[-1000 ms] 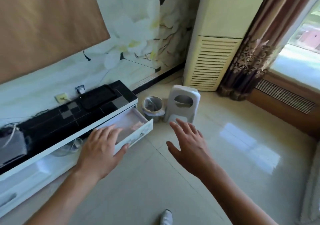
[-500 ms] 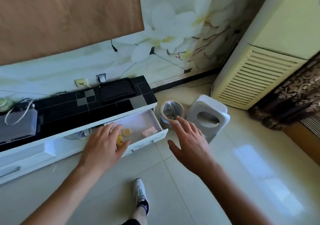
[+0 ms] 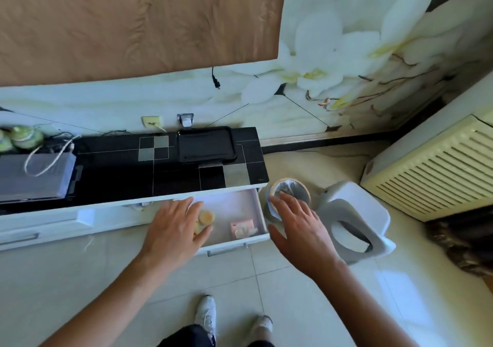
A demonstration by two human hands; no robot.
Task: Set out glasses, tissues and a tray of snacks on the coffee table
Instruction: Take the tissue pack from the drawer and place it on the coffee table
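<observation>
A white drawer (image 3: 262, 218) stands pulled out of the low TV cabinet (image 3: 120, 208). Inside it lie round yellow pastries (image 3: 206, 216) and a pink snack packet (image 3: 242, 228). My left hand (image 3: 176, 230) reaches into the drawer with its fingers straight, fingertips over the pastries; part of them is hidden under it. My right hand (image 3: 301, 229) hovers open beside the drawer's right end, holding nothing. A black tray (image 3: 206, 146) lies on the cabinet top near the wall.
A small bin (image 3: 290, 192) with a liner and a white plastic stool (image 3: 357, 226) stand on the tiled floor right of the drawer. A cream standing air conditioner (image 3: 437, 170) fills the right. A grey set-top box (image 3: 34, 178) with cables sits on the cabinet's left.
The view has tilted down and closed in on the drawer. My left hand has slid further into the drawer over the pastries. My right hand stays open beside it.
</observation>
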